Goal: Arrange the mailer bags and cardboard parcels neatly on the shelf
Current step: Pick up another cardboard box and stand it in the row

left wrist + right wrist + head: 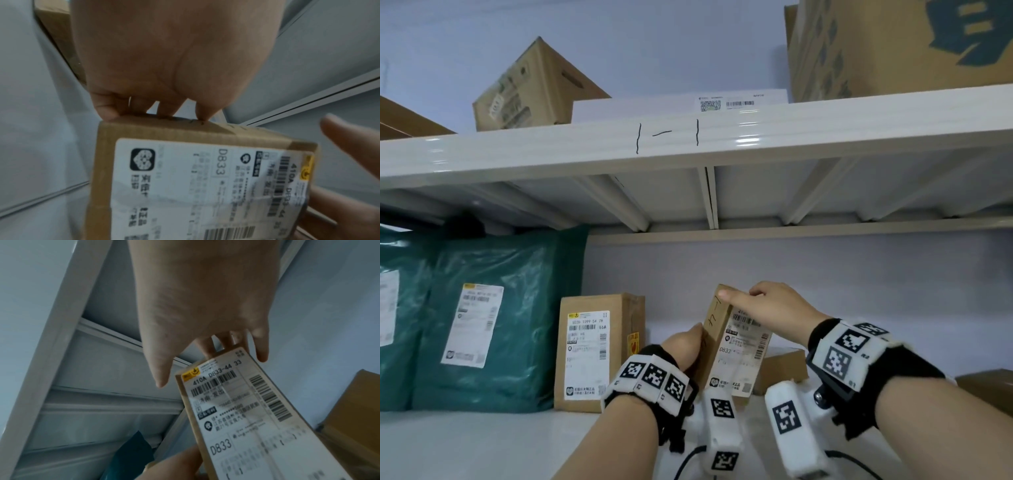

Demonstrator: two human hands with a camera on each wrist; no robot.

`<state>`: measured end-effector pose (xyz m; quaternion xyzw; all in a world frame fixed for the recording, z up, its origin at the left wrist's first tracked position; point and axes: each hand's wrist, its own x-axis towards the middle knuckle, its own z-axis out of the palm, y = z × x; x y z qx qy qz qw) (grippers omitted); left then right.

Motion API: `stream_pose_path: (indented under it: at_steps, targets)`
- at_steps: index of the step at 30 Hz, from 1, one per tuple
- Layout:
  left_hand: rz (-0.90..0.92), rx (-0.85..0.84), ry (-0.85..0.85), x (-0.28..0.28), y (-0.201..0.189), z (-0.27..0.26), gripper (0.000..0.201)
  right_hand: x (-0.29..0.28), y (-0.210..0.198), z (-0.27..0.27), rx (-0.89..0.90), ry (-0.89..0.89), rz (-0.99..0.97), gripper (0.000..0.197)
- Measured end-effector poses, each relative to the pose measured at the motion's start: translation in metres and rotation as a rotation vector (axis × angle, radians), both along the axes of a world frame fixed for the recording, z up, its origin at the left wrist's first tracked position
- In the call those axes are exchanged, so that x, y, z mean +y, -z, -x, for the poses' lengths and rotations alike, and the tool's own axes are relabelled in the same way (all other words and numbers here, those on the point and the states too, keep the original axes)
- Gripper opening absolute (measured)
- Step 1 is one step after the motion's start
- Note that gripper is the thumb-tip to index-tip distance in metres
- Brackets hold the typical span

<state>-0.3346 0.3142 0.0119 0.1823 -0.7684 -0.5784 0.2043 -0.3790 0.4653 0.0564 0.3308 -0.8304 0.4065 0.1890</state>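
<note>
White metal shelf [482,442], upper edge marked "1-1". Both hands, left [685,349] and right [774,305], gripping tilted parcel [739,356], label "D833".

The parcel [726,342] is matt brown cardboard with a smooth paper label. At nine o'clock, glossy, crinkled green plastic mailer bags [493,322]. The shelf [688,144] is glossy white metal.

Both forearms reach forward and up, each wrist wrapped in a black strap carrying white marker blocks. The left hand [686,349] is lower, its fingers [107,112] curled onto the narrow side of a small box [736,346], gripping it. The right hand [774,305] sits higher, index finger stretched flat along the box's top edge; its other fingers seem to hook behind, though they are partly hidden.
</note>
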Motion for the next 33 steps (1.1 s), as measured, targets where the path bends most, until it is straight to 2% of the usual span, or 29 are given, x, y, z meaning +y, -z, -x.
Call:
stream_pose_path:
  at_steps: [3, 8, 10, 14, 19, 24, 26, 28, 33]
  targets:
    - [0.005, 0.031, 0.0, -0.012, -0.002, 0.009, 0.058, -0.009, -0.004, -0.003, 0.011, 0.018, 0.019, 0.056]
    - [-0.048, 0.06, 0.143, -0.019, -0.008, 0.003, 0.04, -0.024, -0.009, -0.007, 0.094, 0.128, 0.012, 0.048]
    - [-0.005, 0.083, 0.114, -0.02, -0.01, 0.001, 0.04, -0.032, -0.008, -0.007, 0.124, 0.178, -0.01, 0.054]
    - [0.002, 0.289, 0.091, -0.028, -0.018, 0.005, 0.024, -0.056, -0.002, -0.004, 0.199, 0.26, -0.025, 0.071]
    - [0.053, 0.394, 0.067, -0.045, -0.011, 0.001, 0.025, -0.079, 0.007, -0.002, 0.226, 0.289, -0.021, 0.079]
    - [0.054, 0.412, 0.063, -0.056, -0.005, -0.003, 0.037, -0.087, 0.011, 0.001, 0.22, 0.217, 0.016, 0.069]
    - [0.044, 0.405, 0.103, -0.058, -0.002, -0.003, 0.033, -0.089, 0.012, 0.001, 0.182, 0.167, 0.042, 0.065]
    - [0.066, 0.39, 0.128, -0.061, 0.001, 0.0, 0.018, -0.091, 0.014, 0.004, 0.162, 0.134, 0.039, 0.062]
    - [0.088, 0.374, 0.149, -0.064, 0.003, 0.006, 0.023, -0.094, 0.018, 0.011, 0.13, 0.124, 0.046, 0.042]
